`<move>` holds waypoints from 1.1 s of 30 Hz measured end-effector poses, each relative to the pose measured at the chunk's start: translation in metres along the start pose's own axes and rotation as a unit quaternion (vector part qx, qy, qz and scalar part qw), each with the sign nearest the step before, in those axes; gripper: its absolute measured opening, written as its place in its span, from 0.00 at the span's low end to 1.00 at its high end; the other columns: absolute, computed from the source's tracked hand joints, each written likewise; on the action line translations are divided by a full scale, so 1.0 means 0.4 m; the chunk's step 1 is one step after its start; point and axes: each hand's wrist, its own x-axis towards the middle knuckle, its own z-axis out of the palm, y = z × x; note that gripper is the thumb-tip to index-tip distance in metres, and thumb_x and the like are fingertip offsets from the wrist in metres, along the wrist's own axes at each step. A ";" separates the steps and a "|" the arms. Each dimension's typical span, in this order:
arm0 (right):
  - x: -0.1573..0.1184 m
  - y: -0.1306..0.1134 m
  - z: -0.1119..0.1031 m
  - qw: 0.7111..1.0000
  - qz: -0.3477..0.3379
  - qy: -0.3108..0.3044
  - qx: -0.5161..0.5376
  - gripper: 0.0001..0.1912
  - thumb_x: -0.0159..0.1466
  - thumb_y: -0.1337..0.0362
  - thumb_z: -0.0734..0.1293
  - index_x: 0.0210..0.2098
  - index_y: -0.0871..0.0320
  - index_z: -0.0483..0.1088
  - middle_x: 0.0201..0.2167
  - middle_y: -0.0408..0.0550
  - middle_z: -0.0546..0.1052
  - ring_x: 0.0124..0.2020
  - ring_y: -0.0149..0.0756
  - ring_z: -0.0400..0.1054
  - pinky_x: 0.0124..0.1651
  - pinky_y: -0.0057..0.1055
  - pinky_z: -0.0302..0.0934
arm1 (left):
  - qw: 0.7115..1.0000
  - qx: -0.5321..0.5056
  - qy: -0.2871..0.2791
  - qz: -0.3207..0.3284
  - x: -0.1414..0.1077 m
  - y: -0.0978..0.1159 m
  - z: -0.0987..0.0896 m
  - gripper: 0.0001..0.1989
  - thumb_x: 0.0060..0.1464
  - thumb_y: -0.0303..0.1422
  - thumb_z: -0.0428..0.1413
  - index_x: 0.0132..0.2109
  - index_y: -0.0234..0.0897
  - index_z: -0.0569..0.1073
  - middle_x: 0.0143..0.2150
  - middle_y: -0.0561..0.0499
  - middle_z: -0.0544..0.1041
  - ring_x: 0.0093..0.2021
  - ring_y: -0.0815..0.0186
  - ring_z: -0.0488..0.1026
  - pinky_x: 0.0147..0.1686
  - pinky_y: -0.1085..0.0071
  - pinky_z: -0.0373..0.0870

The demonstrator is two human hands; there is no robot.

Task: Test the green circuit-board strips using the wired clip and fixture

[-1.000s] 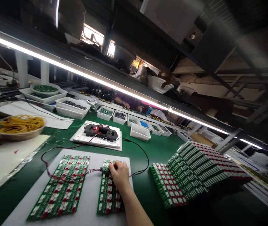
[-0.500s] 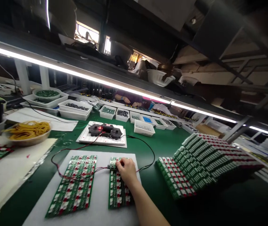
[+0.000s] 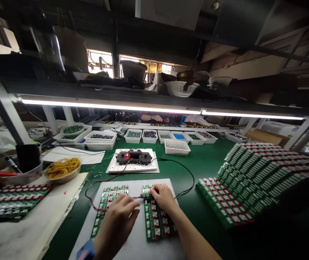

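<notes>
My right hand has its fingers pressed together at the top of the right green circuit board panel; what they pinch is too small to make out. Beside its fingertips sits a small dark connector with thin wires. Over the left board panel hovers my left hand, fingers apart and holding nothing, a blue band at its wrist. Both panels lie on a white sheet. Behind them, a black device with a red light rests on a white tray, red and black wires running from it.
Stacked board panels rise at the right. White bins of small parts line the back. At the left are a bowl of yellow rubber bands, more panels and a pen holder. A person's hands show beyond the light bar.
My left hand has come into view over the left panel. My right hand stays at the top of the right panel. The camera view has levelled, shifting the scene.
</notes>
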 end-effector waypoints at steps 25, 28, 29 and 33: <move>0.000 0.010 -0.025 0.995 -0.002 -0.027 0.091 0.07 0.61 0.65 0.66 0.31 0.56 0.77 0.32 0.45 0.79 0.40 0.38 0.68 0.42 0.28 0.55 | 0.979 0.009 -0.156 -0.133 0.115 -0.030 0.150 0.12 0.57 0.30 0.56 0.47 0.42 0.80 0.40 0.48 0.77 0.47 0.56 0.68 0.50 0.64 0.63; -0.001 0.013 -0.038 0.991 -0.018 -0.039 0.125 0.07 0.59 0.66 0.66 0.29 0.56 0.77 0.28 0.43 0.78 0.35 0.35 0.69 0.38 0.26 0.56 | 0.981 0.007 -0.152 -0.120 0.106 -0.027 0.139 0.13 0.58 0.31 0.56 0.49 0.43 0.79 0.40 0.47 0.77 0.46 0.56 0.68 0.49 0.63 0.63; -0.001 0.015 -0.040 0.990 -0.021 -0.052 0.133 0.06 0.58 0.67 0.67 0.29 0.56 0.77 0.27 0.42 0.78 0.33 0.34 0.68 0.36 0.25 0.55 | 0.980 0.002 -0.158 -0.119 0.103 -0.027 0.136 0.13 0.58 0.31 0.56 0.48 0.44 0.79 0.40 0.47 0.78 0.46 0.56 0.68 0.49 0.63 0.64; -0.003 0.029 -0.032 0.985 -0.015 -0.097 0.145 0.04 0.55 0.68 0.68 0.27 0.56 0.77 0.22 0.39 0.75 0.28 0.32 0.66 0.30 0.24 0.53 | 0.973 -0.017 -0.188 -0.135 0.090 -0.029 0.135 0.12 0.57 0.31 0.56 0.47 0.45 0.80 0.40 0.48 0.78 0.46 0.56 0.68 0.49 0.62 0.64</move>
